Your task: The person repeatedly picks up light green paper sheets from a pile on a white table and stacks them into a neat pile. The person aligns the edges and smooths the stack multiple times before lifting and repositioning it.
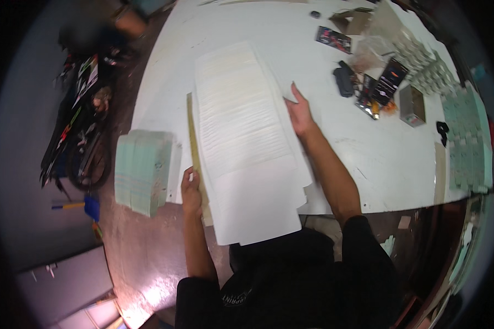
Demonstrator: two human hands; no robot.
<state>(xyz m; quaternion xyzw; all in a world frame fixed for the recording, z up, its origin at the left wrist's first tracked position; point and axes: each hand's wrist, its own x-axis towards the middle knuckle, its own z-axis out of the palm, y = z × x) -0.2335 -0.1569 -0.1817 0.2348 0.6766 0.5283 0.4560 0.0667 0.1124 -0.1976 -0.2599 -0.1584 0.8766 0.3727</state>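
Note:
A fanned stack of large white sheets (241, 137) lies on the white table (379, 159), its near end hanging over the table's front edge. My left hand (191, 189) rests at the stack's left edge, fingers closed around the near part of a long yellowish ruler (195, 148) that runs along that edge. My right hand (299, 112) lies on the stack's right side, pinching the corner of a white sheet between thumb and fingers.
A stack of pale green sheets (142, 170) sits at the table's left corner. Small packets, a black tool (343, 79), a small open box (412, 105) and rows of pale green pieces (466, 137) lie at the right. Cluttered items stand on the floor to the left.

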